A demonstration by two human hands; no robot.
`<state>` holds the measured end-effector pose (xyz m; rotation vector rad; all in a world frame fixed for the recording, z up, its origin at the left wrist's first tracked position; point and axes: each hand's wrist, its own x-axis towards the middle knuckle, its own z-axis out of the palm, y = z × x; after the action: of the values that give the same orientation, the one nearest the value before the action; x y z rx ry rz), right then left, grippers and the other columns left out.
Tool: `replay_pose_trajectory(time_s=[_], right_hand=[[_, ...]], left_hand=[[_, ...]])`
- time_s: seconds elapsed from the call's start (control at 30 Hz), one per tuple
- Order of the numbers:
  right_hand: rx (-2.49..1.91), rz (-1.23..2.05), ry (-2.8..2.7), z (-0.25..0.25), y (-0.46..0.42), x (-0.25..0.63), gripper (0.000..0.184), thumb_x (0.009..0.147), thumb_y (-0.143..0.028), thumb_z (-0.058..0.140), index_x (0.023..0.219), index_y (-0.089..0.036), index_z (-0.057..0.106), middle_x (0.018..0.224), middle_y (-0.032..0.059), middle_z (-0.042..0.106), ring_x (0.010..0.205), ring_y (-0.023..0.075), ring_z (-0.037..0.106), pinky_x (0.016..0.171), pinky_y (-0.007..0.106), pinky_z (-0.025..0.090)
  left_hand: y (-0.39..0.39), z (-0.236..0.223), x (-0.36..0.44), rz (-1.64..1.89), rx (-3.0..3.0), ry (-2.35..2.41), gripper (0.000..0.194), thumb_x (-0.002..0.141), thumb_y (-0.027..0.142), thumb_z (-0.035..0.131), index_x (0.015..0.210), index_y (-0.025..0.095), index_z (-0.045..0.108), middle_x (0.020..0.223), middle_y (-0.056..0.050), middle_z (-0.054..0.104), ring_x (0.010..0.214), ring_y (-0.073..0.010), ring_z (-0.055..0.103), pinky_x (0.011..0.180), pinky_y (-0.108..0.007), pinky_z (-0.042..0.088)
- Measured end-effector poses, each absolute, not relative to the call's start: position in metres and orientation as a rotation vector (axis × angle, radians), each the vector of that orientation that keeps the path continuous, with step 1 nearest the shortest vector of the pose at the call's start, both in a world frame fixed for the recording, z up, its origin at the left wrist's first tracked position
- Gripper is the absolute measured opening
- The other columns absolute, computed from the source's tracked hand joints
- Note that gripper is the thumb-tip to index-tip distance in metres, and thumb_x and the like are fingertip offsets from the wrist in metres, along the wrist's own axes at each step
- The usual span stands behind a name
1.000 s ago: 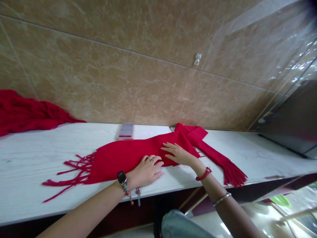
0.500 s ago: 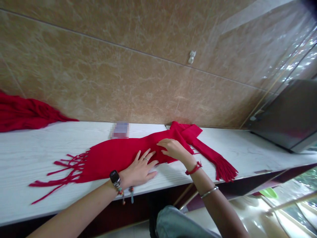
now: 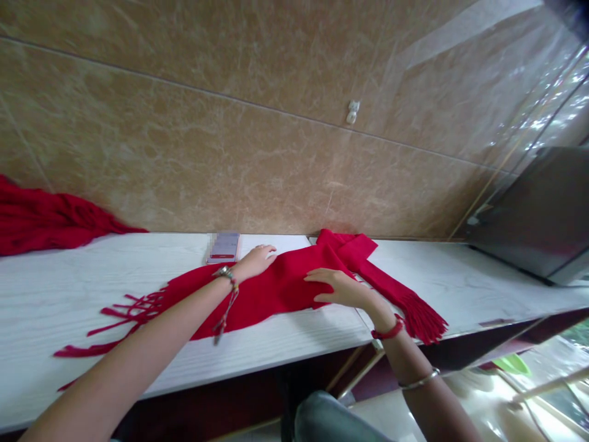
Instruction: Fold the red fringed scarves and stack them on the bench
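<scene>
A long red scarf (image 3: 276, 285) with fringed ends lies spread along a white wooden counter (image 3: 69, 279). My left hand (image 3: 257, 258) reaches across it to its far edge, fingers curled down on the cloth close to a small flat card-like object (image 3: 224, 247). My right hand (image 3: 338, 286) rests flat on the scarf's middle, fingers stretched out. To the right of that hand the scarf is bunched and folded (image 3: 350, 248), and its fringed right end (image 3: 426, 322) hangs near the counter's front edge.
Another red cloth (image 3: 41, 218) is heaped at the far left against the brown marble wall (image 3: 230, 153). A dark box-like appliance (image 3: 538, 221) stands at the right end of the counter. My knee (image 3: 331, 420) shows below the counter edge.
My left hand has moved from the scarf's near edge across to its far edge by the card. My right hand has slid slightly right and toward me on the cloth.
</scene>
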<state>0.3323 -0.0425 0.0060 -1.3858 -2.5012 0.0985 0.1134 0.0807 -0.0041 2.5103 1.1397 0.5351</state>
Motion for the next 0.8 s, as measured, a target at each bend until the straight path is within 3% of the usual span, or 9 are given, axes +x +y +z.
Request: replay_pose_trajectory(time_s=[0.13, 0.27, 0.53, 0.8], right_hand=[[-1.36, 0.007, -2.497, 0.005, -0.063, 0.341, 0.027, 0.076, -0.018, 0.063, 0.103, -0.017, 0.064, 0.104, 0.0083, 0.065, 0.099, 0.0196, 0.058, 0.088, 0.034, 0.047], [-1.333, -0.204, -2.54, -0.004, -0.074, 0.347, 0.017, 0.081, -0.012, 0.054, 0.092, -0.018, 0.066, 0.092, 0.0068, 0.066, 0.085, 0.0175, 0.06, 0.075, 0.03, 0.049], [-1.301, -0.472, -2.57, -0.006, -0.077, 0.347, 0.018, 0.086, -0.011, 0.046, 0.079, -0.016, 0.062, 0.077, 0.0049, 0.063, 0.073, 0.0158, 0.058, 0.066, 0.027, 0.045], [-1.375, -0.67, -2.574, -0.009, -0.076, 0.344, 0.02, 0.086, -0.005, 0.044, 0.083, -0.014, 0.062, 0.076, 0.0058, 0.061, 0.071, 0.0169, 0.055, 0.065, 0.029, 0.042]], left_hand=[[0.128, 0.016, 0.137, 0.355, 2.459, 1.184, 0.036, 0.083, 0.034, 0.043, 0.104, 0.008, 0.059, 0.103, -0.012, 0.064, 0.09, -0.0203, 0.058, 0.077, -0.024, 0.041], [0.137, 0.018, 0.156, 0.208, 2.439, 1.116, 0.034, 0.075, 0.035, 0.051, 0.096, 0.011, 0.063, 0.081, -0.006, 0.067, 0.071, -0.0163, 0.057, 0.063, -0.021, 0.04], [0.141, 0.02, 0.166, 0.178, 2.28, 1.02, 0.054, 0.063, 0.025, 0.059, 0.115, 0.012, 0.055, 0.067, 0.001, 0.06, 0.062, -0.0122, 0.051, 0.055, -0.019, 0.036], [0.147, 0.015, 0.168, 0.344, 2.017, 1.021, 0.051, 0.054, 0.02, 0.072, 0.103, 0.01, 0.06, 0.059, 0.002, 0.057, 0.055, -0.0109, 0.048, 0.052, -0.02, 0.034]])
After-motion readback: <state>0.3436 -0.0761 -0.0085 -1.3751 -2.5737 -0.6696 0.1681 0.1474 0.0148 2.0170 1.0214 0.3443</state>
